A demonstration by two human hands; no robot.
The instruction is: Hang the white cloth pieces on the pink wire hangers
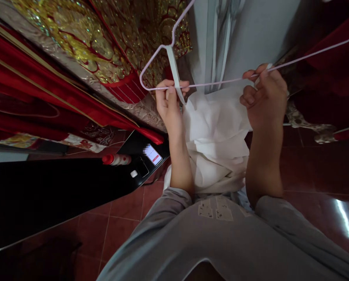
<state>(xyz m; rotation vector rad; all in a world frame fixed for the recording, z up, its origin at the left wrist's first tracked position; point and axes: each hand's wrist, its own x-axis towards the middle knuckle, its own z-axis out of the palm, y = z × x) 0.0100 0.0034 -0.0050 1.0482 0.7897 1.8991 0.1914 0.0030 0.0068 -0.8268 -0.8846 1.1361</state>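
One strap (173,64) is already over the hanger's (215,83) left shoulder, left hand (170,99) pinching the bottom edge there. Right hand's (265,91) pinching farther along; can't tell if its side's hooked. Garment (218,121) hangs below.

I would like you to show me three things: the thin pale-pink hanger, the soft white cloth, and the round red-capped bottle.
Thin pale-pink hanger (215,83): head view, its long bar.
Soft white cloth (217,134): head view, middle folds.
Round red-capped bottle (119,159): head view, its side.
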